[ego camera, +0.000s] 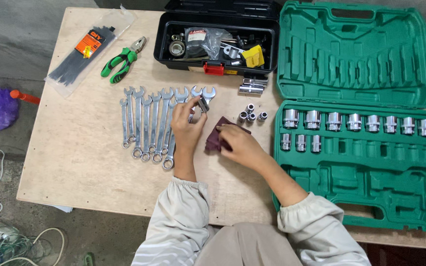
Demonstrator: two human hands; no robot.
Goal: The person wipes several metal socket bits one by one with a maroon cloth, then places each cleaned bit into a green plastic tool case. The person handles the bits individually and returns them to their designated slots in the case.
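Item 1: my right hand (237,143) pressed flat on a maroon cloth (216,139) on the counter (75,148). Item 2: my left hand (187,123) pinching a small socket (203,104) above the wrench row (149,123). Item 3: loose sockets (250,115), green case (361,162) beyond. Step, I judge: wiping; next needs cloth meeting socket.

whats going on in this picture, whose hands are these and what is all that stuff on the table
There is no machine here: a person works with two bare hands, and the one picture comes from a camera worn on their head, looking down. On the wooden table lie a row of wrenches, green pliers, a bag of cable ties, a black toolbox and an open green socket case. The left hand holds a small metal piece in its fingers. The right hand rests on a dark red cloth.
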